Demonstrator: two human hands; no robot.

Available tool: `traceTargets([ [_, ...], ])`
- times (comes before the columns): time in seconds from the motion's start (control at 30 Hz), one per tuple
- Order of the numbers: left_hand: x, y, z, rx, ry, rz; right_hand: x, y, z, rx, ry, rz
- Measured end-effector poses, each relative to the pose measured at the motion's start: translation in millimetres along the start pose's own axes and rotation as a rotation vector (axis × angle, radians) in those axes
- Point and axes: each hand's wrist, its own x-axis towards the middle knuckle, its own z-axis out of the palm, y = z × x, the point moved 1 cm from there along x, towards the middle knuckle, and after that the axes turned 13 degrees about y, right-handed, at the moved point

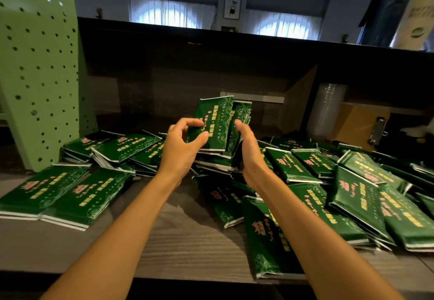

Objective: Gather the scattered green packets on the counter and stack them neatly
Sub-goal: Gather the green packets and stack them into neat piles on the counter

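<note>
Several dark green packets with yellow and pink print lie scattered over the grey wooden counter [178, 241]. My left hand [182, 145] pinches an upright green packet [216, 123] by its left edge, above a low stack of packets [213, 161] at the counter's middle. A second upright packet [242, 116] stands just behind it. My right hand [249, 151] presses its flat palm and straight fingers against the right side of these upright packets. Two packets [61, 196] lie side by side at the left front. A loose heap of packets [347, 196] covers the right side.
A green perforated panel [40, 69] leans at the left end of the counter. A dark raised shelf wall [211, 69] runs behind the packets. A stack of clear plastic cups [327, 109] and a brown clipboard [361, 121] stand at the back right.
</note>
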Motion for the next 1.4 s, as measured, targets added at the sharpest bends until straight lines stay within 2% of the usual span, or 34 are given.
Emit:
traceTargets([
  [0.17, -7.5, 6.3, 5.3, 0.089, -0.035, 0.187, 6.2, 3.3, -2.8, -0.074, -0.044, 0.037],
  [0.23, -9.9, 6.6, 6.3, 0.097, -0.084, 0.196, 10.0, 5.7, -5.3, -0.044, -0.019, 0.057],
  [0.33, -8.8, 11.1, 4.8, -0.017, -0.094, 0.071, 11.3, 6.5, -7.3, -0.019, 0.015, 0.063],
  [0.4, -3.5, 12.1, 0.4, -0.052, 0.005, -0.018, 13.8, 7.5, -10.3, -0.019, 0.029, 0.069],
  [0.47, 4.8, 5.7, -7.1, 0.108, 0.097, -0.105, 15.5, 7.2, -12.9, -0.020, 0.043, 0.068],
  [0.5, 9.0, 0.4, -10.9, 0.257, 0.089, -0.141, 16.6, 7.1, -14.3, -0.024, 0.056, 0.072],
  [0.57, 12.8, -7.1, -16.4, 0.526, -0.012, -0.174, 18.2, 6.6, -16.3, -0.018, 0.081, 0.071],
  [0.7, 9.0, -9.2, -17.1, 0.811, -0.248, -0.220, 18.4, 4.9, -17.4, 0.016, 0.102, 0.080],
  [0.8, -0.2, -6.2, -13.3, 0.777, -0.453, -0.314, 19.3, 5.2, -18.0, 0.025, 0.111, 0.077],
  [0.9, -4.6, -5.1, -10.1, 0.677, -0.522, -0.356, 18.8, 4.7, -17.8, 0.023, 0.110, 0.071],
  [1.0, -2.5, -8.1, -8.5, 0.567, -0.418, -0.493, 18.1, 4.9, -16.8, 0.030, 0.114, 0.073],
  [1.07, 0.4, -8.3, -10.1, 0.540, -0.304, -0.501, 18.4, 5.0, -16.0, 0.029, 0.108, 0.071],
  [1.23, 11.5, -10.1, -23.7, 0.673, 0.009, -0.268, 17.3, 5.1, -15.5, 0.016, 0.110, 0.053],
  [1.3, 15.8, -10.3, -28.0, 0.595, 0.144, -0.192, 17.6, 4.8, -16.1, 0.005, 0.090, 0.041],
  [1.4, 20.3, -2.5, -33.3, 0.311, 0.369, -0.118, 16.4, 3.5, -16.3, -0.019, 0.047, 0.017],
])
